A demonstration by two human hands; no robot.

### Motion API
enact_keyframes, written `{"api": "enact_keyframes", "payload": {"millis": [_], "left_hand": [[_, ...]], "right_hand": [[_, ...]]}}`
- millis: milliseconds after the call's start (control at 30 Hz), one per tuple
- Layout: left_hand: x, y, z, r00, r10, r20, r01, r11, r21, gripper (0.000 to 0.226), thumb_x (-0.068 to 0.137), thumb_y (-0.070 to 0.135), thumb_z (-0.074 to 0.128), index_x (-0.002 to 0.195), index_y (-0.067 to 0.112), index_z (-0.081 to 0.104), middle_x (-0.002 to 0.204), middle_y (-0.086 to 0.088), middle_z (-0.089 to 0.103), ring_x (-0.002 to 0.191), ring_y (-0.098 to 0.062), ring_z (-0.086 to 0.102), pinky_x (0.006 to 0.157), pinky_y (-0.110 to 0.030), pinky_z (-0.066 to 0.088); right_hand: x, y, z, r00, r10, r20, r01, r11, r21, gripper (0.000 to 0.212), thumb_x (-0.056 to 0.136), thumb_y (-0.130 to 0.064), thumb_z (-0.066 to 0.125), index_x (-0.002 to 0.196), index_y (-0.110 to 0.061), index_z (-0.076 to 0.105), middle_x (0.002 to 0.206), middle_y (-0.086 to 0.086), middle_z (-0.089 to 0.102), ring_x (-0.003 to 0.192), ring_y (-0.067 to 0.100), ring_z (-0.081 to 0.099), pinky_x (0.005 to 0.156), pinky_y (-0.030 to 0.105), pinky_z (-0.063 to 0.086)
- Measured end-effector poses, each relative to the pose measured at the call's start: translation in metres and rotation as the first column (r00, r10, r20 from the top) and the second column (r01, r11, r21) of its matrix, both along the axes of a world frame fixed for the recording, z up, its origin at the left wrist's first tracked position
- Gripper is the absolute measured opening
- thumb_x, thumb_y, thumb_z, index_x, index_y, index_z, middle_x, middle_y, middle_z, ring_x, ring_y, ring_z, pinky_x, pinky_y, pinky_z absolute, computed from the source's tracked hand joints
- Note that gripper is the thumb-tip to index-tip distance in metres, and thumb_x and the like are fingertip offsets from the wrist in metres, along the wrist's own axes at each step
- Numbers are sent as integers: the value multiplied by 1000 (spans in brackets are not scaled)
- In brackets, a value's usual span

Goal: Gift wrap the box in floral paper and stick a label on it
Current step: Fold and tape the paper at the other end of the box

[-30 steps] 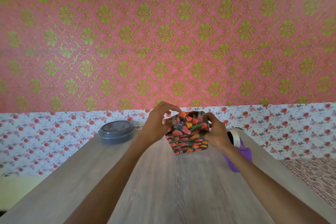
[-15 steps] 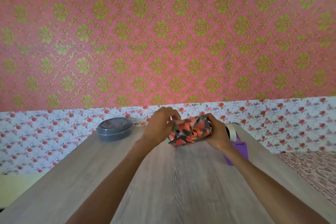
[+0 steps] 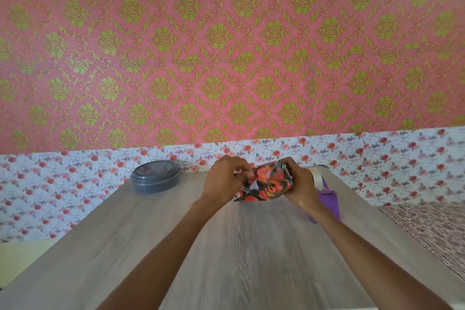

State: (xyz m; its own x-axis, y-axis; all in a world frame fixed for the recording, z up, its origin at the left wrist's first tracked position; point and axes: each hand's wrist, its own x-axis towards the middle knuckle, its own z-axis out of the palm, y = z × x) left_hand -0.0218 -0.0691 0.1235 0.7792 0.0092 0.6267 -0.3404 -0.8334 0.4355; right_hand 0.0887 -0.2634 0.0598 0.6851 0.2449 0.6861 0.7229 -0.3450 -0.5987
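Observation:
A small box wrapped in dark floral paper (image 3: 266, 186) with red and orange flowers sits at the far end of the wooden table (image 3: 226, 246), held between both hands. My left hand (image 3: 224, 178) pinches a paper flap at the box's left end with curled fingers. My right hand (image 3: 299, 186) grips the box's right side and top. A white triangle of the paper's underside shows at the left fold. No label is visible.
A round dark grey lidded container (image 3: 156, 175) stands at the table's far left. A purple tape dispenser (image 3: 327, 199) with a white tape roll (image 3: 317, 176) lies right of the box, partly behind my right wrist. Floral wallpaper backs the table.
The box has been tipped down from upright to lie lower on the table. My left hand's fingers have moved onto the left end flap; my right hand keeps its grip.

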Motion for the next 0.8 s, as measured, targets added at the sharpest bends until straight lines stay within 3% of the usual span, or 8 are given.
{"api": "enact_keyframes", "payload": {"millis": [67, 167, 333, 433, 567, 633, 700, 800], "left_hand": [[-1, -1, -1, 998, 23, 50, -17, 993, -116, 23, 84, 3, 67, 74, 24, 70, 76, 14, 66, 74, 1, 60, 67, -17, 46], [-4, 1, -1, 992, 4, 124, 37, 944, -329, 24, 87, -5, 63, 77, 16, 67, 76, 8, 68, 67, 6, 63, 68, -4, 44], [-3, -1, -5, 994, -35, 104, 70, 934, -349, 24, 89, -2, 64, 82, 20, 65, 82, 12, 68, 78, 8, 60, 67, -4, 43], [-8, -1, 0, 980, -105, 168, 151, 945, -291, 25, 88, -2, 64, 97, 20, 64, 98, 15, 67, 89, 2, 60, 76, -6, 44], [-14, -2, 17, 928, -323, 188, 336, 941, -42, 30, 92, -2, 60, 107, 23, 67, 113, 12, 65, 110, -6, 57, 95, -22, 44], [-15, -5, 24, 913, -378, 153, 360, 923, 135, 37, 90, -7, 58, 106, 23, 71, 117, 7, 63, 113, -13, 56, 93, -30, 46], [-17, -8, 28, 944, -304, 133, 231, 890, 392, 51, 81, -11, 58, 105, 32, 71, 127, 6, 55, 115, -17, 51, 83, -36, 47], [-22, -8, 30, 972, -123, 200, -41, 751, 659, 60, 64, -13, 66, 103, 34, 69, 137, 0, 49, 119, -25, 46, 81, -43, 49]], "right_hand": [[4, -2, -3, 1000, -18, -20, 19, 1000, 13, 48, 64, -11, 89, 98, -19, 57, 77, -13, 68, 70, -6, 63, 59, 14, 48], [6, -6, -8, 996, -44, -84, 50, 996, 74, 57, 62, -9, 92, 110, -12, 61, 87, -10, 69, 79, 2, 64, 69, 9, 49], [9, -9, -13, 994, -77, -81, 84, 992, 90, 54, 63, -2, 89, 110, -5, 63, 85, -13, 66, 81, 9, 66, 69, 5, 46], [8, -9, -14, 994, -61, -86, 69, 994, 88, 52, 60, 0, 90, 102, -6, 62, 83, -14, 67, 75, -7, 64, 68, 11, 49], [11, -9, -11, 996, -73, -44, 74, 997, 18, 42, 64, -7, 88, 93, -10, 58, 75, -2, 69, 68, 4, 63, 59, 30, 46], [11, -6, -7, 997, -74, -30, 74, 997, -9, 39, 67, -10, 87, 89, -15, 55, 69, -1, 66, 61, 7, 58, 53, 25, 40], [12, -3, -6, 998, -51, -22, 50, 999, -19, 37, 69, -12, 86, 87, -17, 53, 65, -4, 62, 58, 2, 53, 51, 19, 35], [14, -2, -5, 999, -27, -47, 27, 1000, -4, 35, 69, -20, 82, 88, -22, 53, 65, -9, 59, 60, -2, 54, 55, 32, 45]]}}
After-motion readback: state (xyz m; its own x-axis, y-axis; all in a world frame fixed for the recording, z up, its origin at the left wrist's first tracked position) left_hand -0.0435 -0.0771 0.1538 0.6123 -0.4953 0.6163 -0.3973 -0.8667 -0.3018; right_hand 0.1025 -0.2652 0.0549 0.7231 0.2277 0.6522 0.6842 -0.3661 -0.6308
